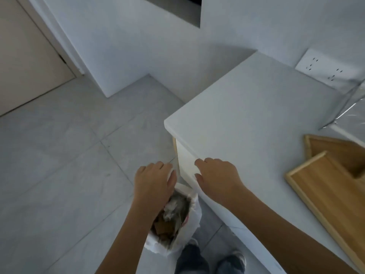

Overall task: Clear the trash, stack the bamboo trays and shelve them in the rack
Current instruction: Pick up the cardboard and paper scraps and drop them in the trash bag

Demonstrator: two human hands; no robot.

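A small bin lined with a white bag (192, 222) stands on the floor against the white counter, holding brown scraps and crumpled paper (169, 216). My left hand (155, 180) hovers over the bin's far rim, fingers curled, with a bit of something white by the fingertips; whether it is held I cannot tell. My right hand (217, 175) rests at the counter's edge, fingers apart and empty. Two bamboo trays lie on the counter at the right: a near one (324, 186) overlapping a far one (335, 147).
The white counter (256, 115) has a sharp corner just beyond my hands. A wall socket (324, 68) and a shiny wire rack (347, 107) sit at the far right. Grey tiled floor (69, 155) spreads left; my shoes (233, 262) are below.
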